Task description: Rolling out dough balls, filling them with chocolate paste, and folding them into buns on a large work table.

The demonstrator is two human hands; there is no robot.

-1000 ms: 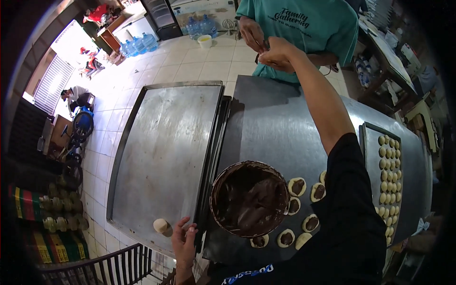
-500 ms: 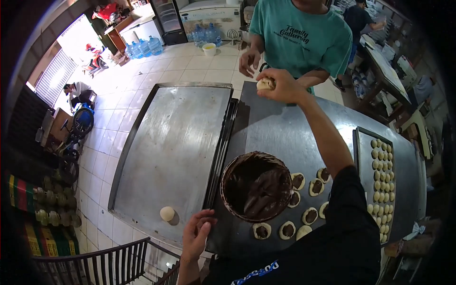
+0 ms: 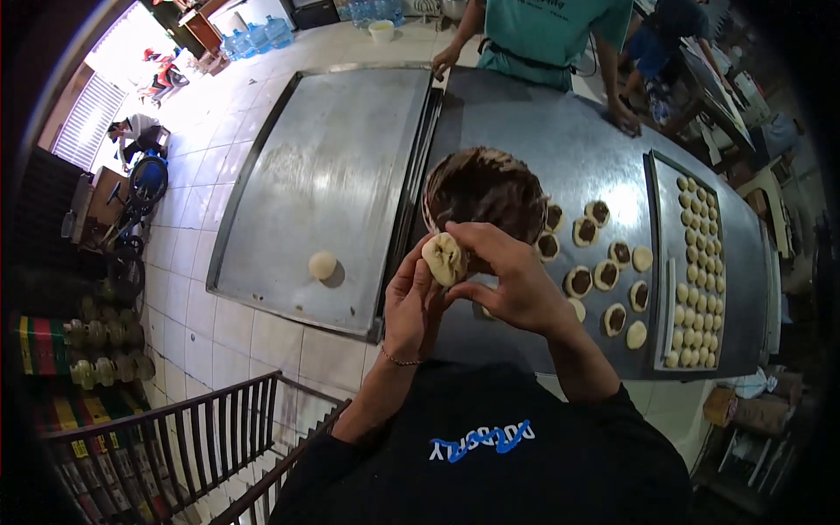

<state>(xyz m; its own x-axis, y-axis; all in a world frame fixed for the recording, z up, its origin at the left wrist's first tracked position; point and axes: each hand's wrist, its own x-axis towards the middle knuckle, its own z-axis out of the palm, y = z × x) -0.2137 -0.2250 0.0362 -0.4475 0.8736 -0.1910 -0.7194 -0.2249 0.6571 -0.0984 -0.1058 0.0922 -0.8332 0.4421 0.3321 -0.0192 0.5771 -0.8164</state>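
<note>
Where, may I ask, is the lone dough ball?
In the head view, the dough ball lies on the large tray, at its near end, left of the left hand.

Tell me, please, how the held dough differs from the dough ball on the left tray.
The held dough is creased; the dough ball looks smooth and round. The held dough sits between left hand and right hand; the dough ball rests on the left tray. Both are pale.

White-and-blue lettering (image 3: 483, 442) stood on the wearer's black T-shirt (image 3: 516, 486); dark lettering (image 3: 549, 4), partly cut off, on a co-worker's teal T-shirt (image 3: 530, 37).
</note>
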